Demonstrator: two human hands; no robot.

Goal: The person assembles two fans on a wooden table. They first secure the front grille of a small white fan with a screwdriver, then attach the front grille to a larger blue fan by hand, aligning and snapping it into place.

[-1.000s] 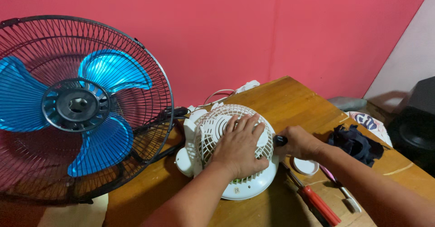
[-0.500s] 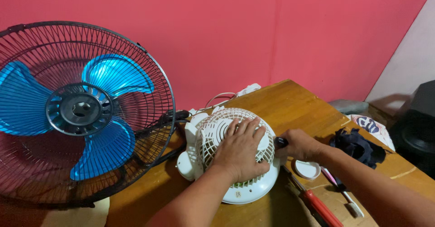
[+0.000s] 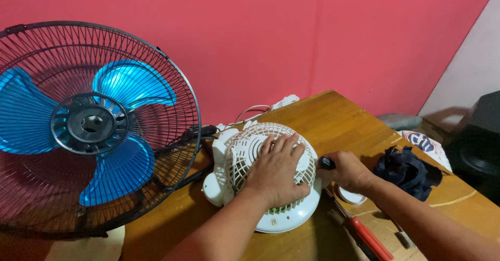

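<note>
White fan (image 3: 271,188) under flat left hand (image 3: 276,172); right hand (image 3: 346,171) fingers around black tool (image 3: 326,162).

Matt white plastic grille of the small fan (image 3: 250,151), translucent glossy blue plastic blades (image 3: 122,86), black wire cage (image 3: 172,84), varnished wood surface (image 3: 328,115), crumpled dark cloth (image 3: 409,170)

Both forearms bare, no sleeves, grips (image 3: 278,170) ungloved.
</note>
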